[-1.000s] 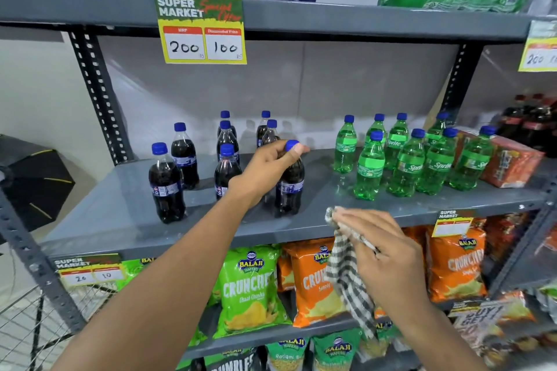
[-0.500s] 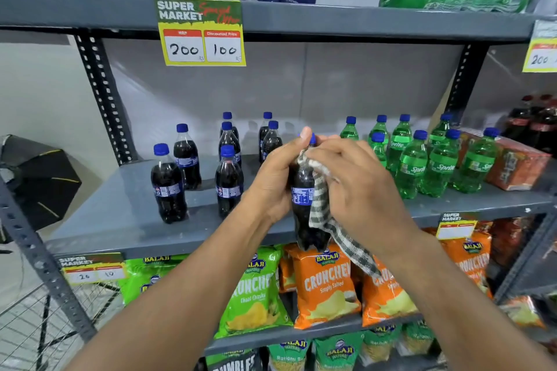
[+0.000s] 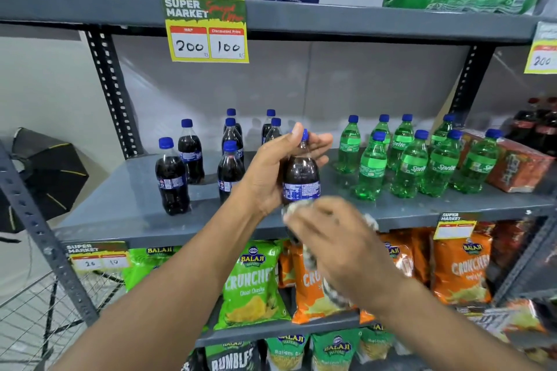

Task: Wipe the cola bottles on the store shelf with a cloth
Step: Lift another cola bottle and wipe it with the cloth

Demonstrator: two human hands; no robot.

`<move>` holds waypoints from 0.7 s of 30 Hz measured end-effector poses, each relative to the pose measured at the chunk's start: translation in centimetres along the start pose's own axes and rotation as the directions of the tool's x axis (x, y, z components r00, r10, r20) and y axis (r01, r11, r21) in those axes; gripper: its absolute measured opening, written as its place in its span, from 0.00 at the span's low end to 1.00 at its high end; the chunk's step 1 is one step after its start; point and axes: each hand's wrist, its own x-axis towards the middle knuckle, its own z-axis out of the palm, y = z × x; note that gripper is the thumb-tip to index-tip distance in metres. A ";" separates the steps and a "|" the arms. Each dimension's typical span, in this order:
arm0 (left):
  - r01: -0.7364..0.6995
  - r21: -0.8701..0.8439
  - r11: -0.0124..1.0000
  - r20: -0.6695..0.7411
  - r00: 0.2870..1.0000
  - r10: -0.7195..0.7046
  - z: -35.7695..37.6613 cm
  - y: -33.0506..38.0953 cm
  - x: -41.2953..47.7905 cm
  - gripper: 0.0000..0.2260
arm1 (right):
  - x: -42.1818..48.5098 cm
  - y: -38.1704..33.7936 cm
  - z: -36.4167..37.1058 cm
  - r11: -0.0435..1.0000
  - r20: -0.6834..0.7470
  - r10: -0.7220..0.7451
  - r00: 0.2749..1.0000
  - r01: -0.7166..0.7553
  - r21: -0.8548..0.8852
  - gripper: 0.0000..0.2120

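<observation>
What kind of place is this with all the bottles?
Most likely a small supermarket. A yellow price tag reading "Super Market" hangs on a grey metal shelf, with cola bottles, green soda bottles and snack bags lined up for sale.

Green Sprite bottles [image 3: 413, 159] on the shelf's right, price tag [image 3: 207, 30] above, crisp bags [image 3: 254, 283] below — green, orange.

Glossy clear plastic cola bottle [image 3: 300, 175], soft checked cloth [image 3: 310, 256], smooth grey painted metal shelf [image 3: 126, 199], shiny foil crisp bags [image 3: 254, 283].
</observation>
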 end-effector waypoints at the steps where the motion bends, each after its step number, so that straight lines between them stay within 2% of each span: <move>1: 0.014 -0.002 1.000 0.001 1.000 -0.014 0.2 0.0 -0.2 0.15 | 1.0 0.6 -0.5 0.999 -0.031 0.048 0.998 -0.047 0.028 0.20; 3: 0.057 -0.029 0.998 0.023 0.998 -0.056 0.7 -0.1 -0.6 0.17 | 3.1 1.7 -1.5 0.986 -0.124 0.153 0.980 -0.144 0.079 0.18; 5: 0.079 -0.047 0.996 0.035 0.996 -0.077 1.0 -0.2 -1.1 0.17 | 4.3 2.0 -2.1 0.980 -0.159 0.185 0.970 -0.170 0.104 0.17; 7: 0.047 -0.056 0.997 -0.017 0.999 -0.048 0.8 0.0 -1.3 0.18 | 3.9 1.0 -1.9 0.993 -0.106 0.099 0.989 -0.092 0.071 0.17; 10: -0.023 -0.063 0.998 -0.073 0.997 0.018 0.0 0.7 -1.3 0.16 | 0.8 -1.3 -0.8 0.999 0.042 -0.053 0.998 0.052 0.004 0.24; 13: -0.029 0.025 0.999 -0.064 0.997 0.031 -0.8 1.5 -1.5 0.14 | -1.9 -2.5 0.2 0.995 0.121 -0.102 0.987 0.104 -0.006 0.23; 15: -0.021 0.056 0.998 -0.061 0.998 0.025 -1.2 1.9 -1.5 0.13 | -1.3 -2.7 -0.1 0.998 0.103 -0.060 0.993 0.061 -0.004 0.26; 18: 0.016 0.048 0.999 -0.054 0.998 -0.013 -1.4 2.0 -1.4 0.12 | 2.4 -2.2 -1.5 0.995 -0.008 0.083 0.997 -0.083 -0.055 0.31; 20: 0.074 0.037 0.997 -0.037 0.997 -0.072 -1.5 2.1 -1.6 0.12 | 5.6 -2.2 -2.3 0.981 -0.028 0.160 0.987 -0.162 -0.104 0.28; 21: 0.104 0.039 0.994 -0.016 0.995 -0.103 -1.7 2.1 -1.7 0.13 | 7.2 -2.4 -2.4 0.970 0.028 0.199 0.980 -0.193 -0.146 0.26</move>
